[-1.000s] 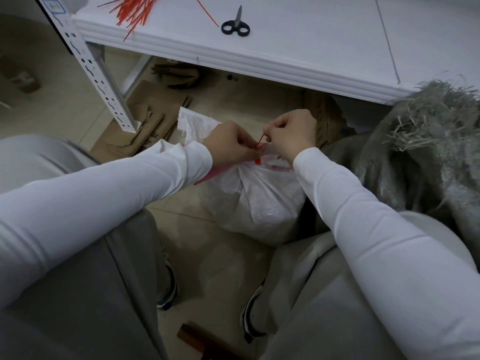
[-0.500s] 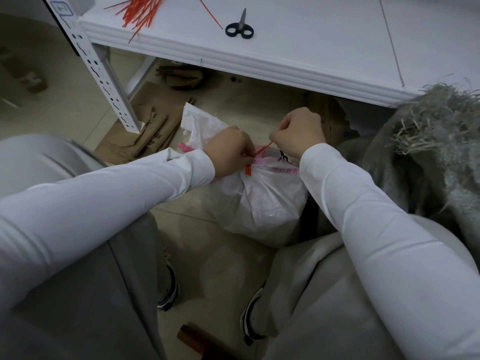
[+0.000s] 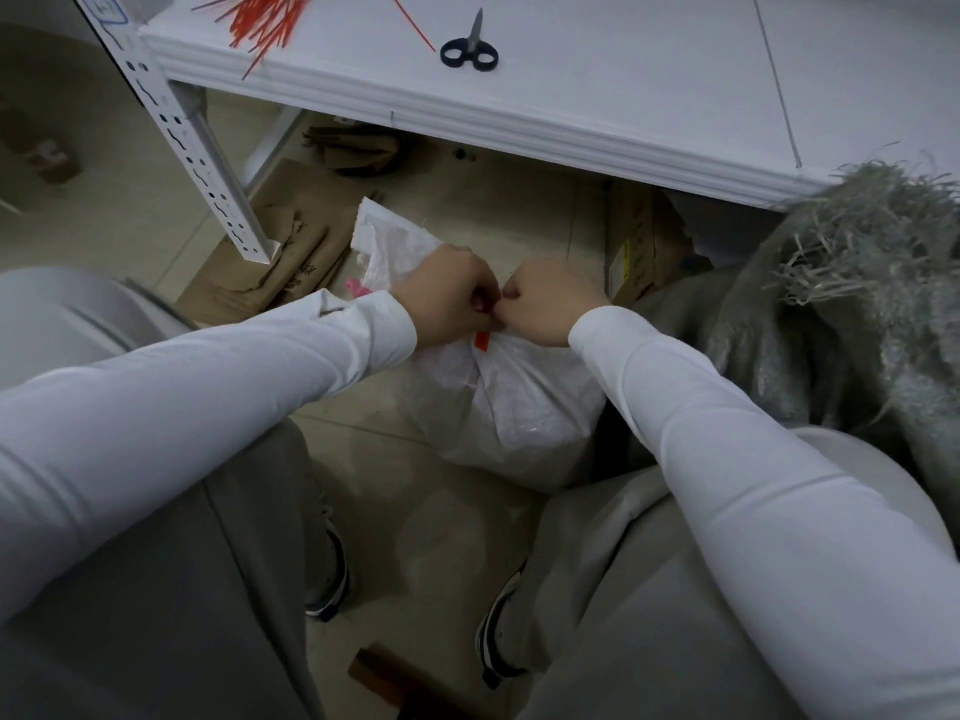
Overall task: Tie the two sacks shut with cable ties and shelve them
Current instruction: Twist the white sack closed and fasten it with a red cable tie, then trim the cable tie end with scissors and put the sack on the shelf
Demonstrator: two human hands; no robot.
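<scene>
- White sack (image 3: 519,402): stands on the floor between the person's knees, its neck gathered.
- Cable tie (image 3: 482,341): red, wrapped round the neck of the white sack.
- Left hand (image 3: 452,296) and right hand (image 3: 550,301): fingers curled, knuckles touching, both pinching the cable tie.
- Grey sack (image 3: 857,314): right, open, beside the shelf (image 3: 597,106).
- Scissors (image 3: 469,49) and spare ties (image 3: 265,18): far, on the shelf.

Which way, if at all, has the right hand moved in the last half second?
Yes. Against the cable tie tab on the sack, the right hand has shifted left, closing on the left hand until they nearly touch.
</scene>
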